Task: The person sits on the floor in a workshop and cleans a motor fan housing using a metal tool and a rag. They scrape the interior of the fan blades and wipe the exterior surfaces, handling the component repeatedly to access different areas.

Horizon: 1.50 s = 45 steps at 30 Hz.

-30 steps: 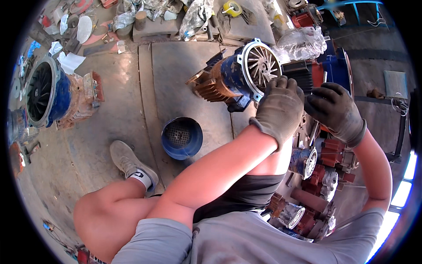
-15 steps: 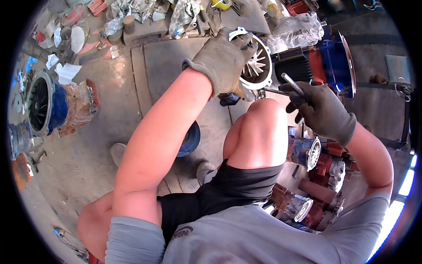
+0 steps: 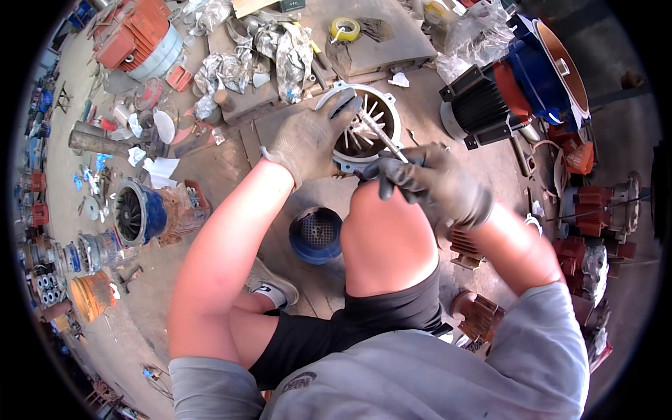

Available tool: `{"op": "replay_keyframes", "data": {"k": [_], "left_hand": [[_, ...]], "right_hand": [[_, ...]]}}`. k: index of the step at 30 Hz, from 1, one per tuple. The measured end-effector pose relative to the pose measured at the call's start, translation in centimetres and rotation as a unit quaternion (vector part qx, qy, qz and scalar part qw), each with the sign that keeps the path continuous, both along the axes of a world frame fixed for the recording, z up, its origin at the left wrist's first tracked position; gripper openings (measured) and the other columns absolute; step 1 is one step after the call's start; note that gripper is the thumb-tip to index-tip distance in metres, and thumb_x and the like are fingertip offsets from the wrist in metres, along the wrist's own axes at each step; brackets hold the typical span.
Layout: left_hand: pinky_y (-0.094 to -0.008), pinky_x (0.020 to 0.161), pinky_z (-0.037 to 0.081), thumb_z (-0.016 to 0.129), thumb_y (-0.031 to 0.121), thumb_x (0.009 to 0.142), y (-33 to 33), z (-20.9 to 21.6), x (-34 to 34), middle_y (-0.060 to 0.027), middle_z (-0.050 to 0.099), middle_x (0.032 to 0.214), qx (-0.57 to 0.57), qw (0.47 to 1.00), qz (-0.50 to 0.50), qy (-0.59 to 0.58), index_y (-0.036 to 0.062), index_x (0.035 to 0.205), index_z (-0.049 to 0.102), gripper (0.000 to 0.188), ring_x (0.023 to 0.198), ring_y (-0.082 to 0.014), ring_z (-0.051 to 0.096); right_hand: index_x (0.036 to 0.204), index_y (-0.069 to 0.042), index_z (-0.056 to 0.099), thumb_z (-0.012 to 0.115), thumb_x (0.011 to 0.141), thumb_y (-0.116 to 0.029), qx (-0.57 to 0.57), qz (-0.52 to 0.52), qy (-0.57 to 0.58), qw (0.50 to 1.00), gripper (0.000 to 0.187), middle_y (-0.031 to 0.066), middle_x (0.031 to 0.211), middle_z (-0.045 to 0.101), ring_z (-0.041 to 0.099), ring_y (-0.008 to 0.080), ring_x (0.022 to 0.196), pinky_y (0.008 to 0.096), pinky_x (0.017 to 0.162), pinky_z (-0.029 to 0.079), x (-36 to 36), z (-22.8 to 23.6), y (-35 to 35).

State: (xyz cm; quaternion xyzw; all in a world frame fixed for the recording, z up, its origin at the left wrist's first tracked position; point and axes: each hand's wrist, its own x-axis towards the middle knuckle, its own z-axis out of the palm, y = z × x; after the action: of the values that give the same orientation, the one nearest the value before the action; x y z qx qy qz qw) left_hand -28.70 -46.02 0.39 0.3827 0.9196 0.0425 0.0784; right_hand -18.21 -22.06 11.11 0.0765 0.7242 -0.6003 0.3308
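A round, light-rimmed motor housing (image 3: 396, 119) with a finned fan wheel (image 3: 351, 140) inside stands just beyond my raised knee. My left hand (image 3: 308, 136), in a grey-brown work glove, is closed around the housing's left rim, with the fingers over the top. My right hand (image 3: 437, 182), gloved too and slightly blurred, grips a silvery metal rod (image 3: 383, 136). The rod slants up and left across the housing's opening, its far end over the fan's middle. Whether that end touches the fan I cannot tell. My right fingers partly hide the rod's near end.
A blue round cover with a grille (image 3: 315, 238) lies on the floor left of my knee. To the right is a blue, red and black motor (image 3: 518, 84). Another blue motor (image 3: 143, 210) lies at left. Yellow tape (image 3: 344, 29) and crumpled plastic (image 3: 283, 52) lie on the far platform.
My right hand has moved left, bringing the rod over the housing's opening. My left hand stays on the housing. The view has shifted, showing more of the floor and the blue cover.
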Motion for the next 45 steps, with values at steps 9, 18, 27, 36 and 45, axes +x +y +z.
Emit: {"op": "replay_keyframes", "data": {"k": [9,18,27,36,45], "left_hand": [[-0.0482,0.123,0.051,0.093,0.051,0.077,2.1,4.4,0.2,-0.0228,0.039,0.178,-0.069,0.994,0.034,-0.078,0.0071,0.178,0.031,0.126,0.150,-0.0403,0.059],[-0.0510,0.119,0.055,0.088,0.059,0.079,2.3,3.5,-0.2,-0.0304,0.040,0.176,-0.117,0.991,0.018,-0.055,0.0066,0.175,0.037,0.120,0.141,-0.0454,0.066],[-0.0524,0.121,0.053,0.090,0.064,0.078,0.5,1.0,0.6,-0.0356,0.041,0.169,-0.012,0.999,0.032,0.013,0.0001,0.172,0.036,0.126,0.144,-0.0500,0.061],[-0.0486,0.119,0.053,0.091,0.075,0.075,-0.2,-1.2,-0.1,-0.0354,0.041,0.166,0.057,0.998,0.001,0.041,-0.0010,0.167,0.038,0.130,0.135,-0.0463,0.066],[-0.0458,0.120,0.053,0.084,0.084,0.078,-0.6,-0.4,-0.1,-0.0420,0.039,0.167,0.028,0.999,-0.002,0.042,-0.0043,0.170,0.036,0.136,0.150,-0.0454,0.058]], "right_hand": [[0.157,0.007,0.055,0.064,0.114,-0.015,-0.225,-0.377,0.248,0.864,0.049,0.0158,0.138,0.069,0.068,0.0169,0.122,0.0313,0.107,0.053,1.7,-3.6,-4.5],[0.089,-0.017,0.080,0.079,0.086,-0.044,0.161,0.242,0.711,0.641,0.027,0.0046,0.102,0.076,0.071,0.0360,0.117,0.0717,0.119,0.040,-5.2,-2.6,4.8],[0.079,-0.019,0.078,0.078,0.081,-0.039,0.359,-0.002,0.666,0.654,0.019,0.0027,0.075,0.064,0.064,0.0281,0.081,0.0579,0.100,0.050,-1.2,-3.5,2.3],[0.133,-0.017,0.076,0.068,0.096,-0.065,0.440,0.067,0.641,0.625,0.060,0.0107,0.102,0.070,0.070,0.0358,0.103,0.0630,0.118,0.045,0.6,-2.1,2.7],[0.116,-0.009,0.079,0.068,0.108,-0.039,0.556,-0.026,0.214,0.803,0.033,0.0194,0.096,0.079,0.078,0.0402,0.096,0.0550,0.090,0.059,2.9,2.5,-2.2]]}}
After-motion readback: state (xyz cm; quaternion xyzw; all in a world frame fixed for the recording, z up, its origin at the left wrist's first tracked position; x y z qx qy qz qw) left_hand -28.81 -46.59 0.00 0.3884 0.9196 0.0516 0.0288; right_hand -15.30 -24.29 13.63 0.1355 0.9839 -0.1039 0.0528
